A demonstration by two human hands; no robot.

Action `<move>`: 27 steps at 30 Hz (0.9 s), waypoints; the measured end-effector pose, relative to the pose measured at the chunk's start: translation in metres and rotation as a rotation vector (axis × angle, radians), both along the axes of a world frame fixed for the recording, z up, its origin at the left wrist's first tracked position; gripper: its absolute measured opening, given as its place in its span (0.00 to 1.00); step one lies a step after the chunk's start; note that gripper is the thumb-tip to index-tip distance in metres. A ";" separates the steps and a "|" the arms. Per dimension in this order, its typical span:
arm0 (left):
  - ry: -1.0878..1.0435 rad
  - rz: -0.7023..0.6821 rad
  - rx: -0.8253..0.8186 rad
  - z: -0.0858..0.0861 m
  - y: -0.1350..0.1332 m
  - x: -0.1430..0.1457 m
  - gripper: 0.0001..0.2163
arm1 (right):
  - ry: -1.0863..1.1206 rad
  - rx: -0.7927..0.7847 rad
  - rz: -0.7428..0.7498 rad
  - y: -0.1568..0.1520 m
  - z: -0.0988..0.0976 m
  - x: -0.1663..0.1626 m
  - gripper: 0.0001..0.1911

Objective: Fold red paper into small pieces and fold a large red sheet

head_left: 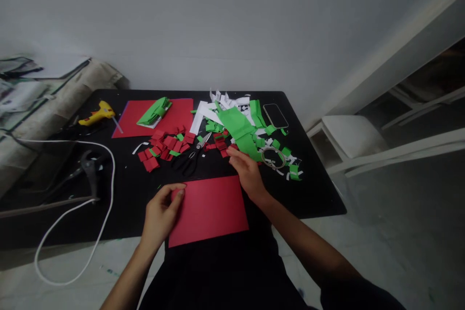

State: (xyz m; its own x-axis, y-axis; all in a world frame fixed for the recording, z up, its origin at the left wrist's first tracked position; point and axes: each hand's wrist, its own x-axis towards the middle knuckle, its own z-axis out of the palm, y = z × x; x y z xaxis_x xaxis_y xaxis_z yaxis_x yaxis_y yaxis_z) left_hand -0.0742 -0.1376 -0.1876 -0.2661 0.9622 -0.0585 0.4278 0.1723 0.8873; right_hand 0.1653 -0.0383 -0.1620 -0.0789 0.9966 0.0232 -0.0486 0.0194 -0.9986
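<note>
A red sheet of paper [210,210] lies at the front of the black table, reaching over its near edge. My left hand [162,210] pinches the sheet's left edge between thumb and fingers. Beyond the sheet's upper right corner is my right hand [247,172], fingers stretched out and holding nothing. Its fingertips are close to a green paper piece [238,128] and small red paper cuttings [221,145]. Scissors [191,157] with dark handles rest just past the sheet, blades pointing away to the right.
Folded green paper [155,112] sits on red sheets [131,116] at the back left, near a yellow glue gun [98,114]. A phone [275,116] and a tape ring [273,158] are on the right. A white cable [113,174] loops off the left side.
</note>
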 end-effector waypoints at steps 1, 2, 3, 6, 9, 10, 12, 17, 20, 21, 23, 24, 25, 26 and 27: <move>0.033 -0.019 0.018 0.000 0.001 0.001 0.16 | -0.068 0.087 -0.005 -0.005 0.003 0.004 0.15; 0.072 -0.041 0.042 0.001 0.002 0.003 0.15 | -0.143 0.163 -0.002 -0.011 0.006 0.008 0.14; 0.114 -0.065 0.073 0.003 0.003 0.006 0.14 | -0.236 0.227 0.030 -0.020 0.009 0.009 0.14; 0.255 -0.119 0.195 0.010 0.006 0.019 0.11 | -0.492 0.376 0.222 -0.048 0.011 0.006 0.16; 0.473 -0.117 0.302 0.017 0.003 0.035 0.12 | -0.719 0.484 0.375 -0.069 0.004 -0.001 0.22; 0.563 -0.118 0.324 0.019 0.001 0.040 0.13 | -0.779 0.498 0.404 -0.072 0.001 -0.002 0.23; 0.716 -0.152 0.358 0.019 -0.005 0.049 0.14 | -0.867 0.509 0.434 -0.076 -0.006 -0.003 0.27; 0.765 -0.444 0.363 0.009 -0.012 0.062 0.24 | -0.968 0.511 0.440 -0.076 -0.014 -0.002 0.32; 0.732 -0.473 0.350 0.002 -0.011 0.065 0.27 | -0.985 0.517 0.435 -0.077 -0.016 -0.002 0.33; 0.732 -0.473 0.346 0.001 -0.011 0.065 0.28 | -0.987 0.520 0.434 -0.077 -0.016 -0.001 0.33; 0.745 -0.477 0.333 0.001 -0.010 0.065 0.28 | -0.985 0.530 0.429 -0.077 -0.017 0.000 0.32; 0.752 -0.482 0.322 0.002 -0.010 0.064 0.28 | -0.981 0.536 0.420 -0.077 -0.017 0.001 0.31; 0.758 -0.484 0.312 0.002 -0.009 0.064 0.27 | -0.975 0.541 0.408 -0.077 -0.016 0.003 0.30; 0.762 -0.484 0.305 0.003 -0.009 0.064 0.27 | -0.970 0.544 0.388 -0.077 -0.016 0.005 0.28; 0.764 -0.482 0.299 0.004 -0.009 0.064 0.26 | -0.965 0.541 0.362 -0.077 -0.015 0.008 0.27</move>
State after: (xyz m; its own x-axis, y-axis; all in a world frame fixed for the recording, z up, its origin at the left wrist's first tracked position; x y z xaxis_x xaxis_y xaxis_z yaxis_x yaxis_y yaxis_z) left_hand -0.0105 -0.1464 -0.1832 0.2994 0.9251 0.2337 0.8759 -0.3636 0.3172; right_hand 0.1735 -0.1151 -0.1772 -0.5738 0.7906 0.2140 0.6372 0.5951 -0.4897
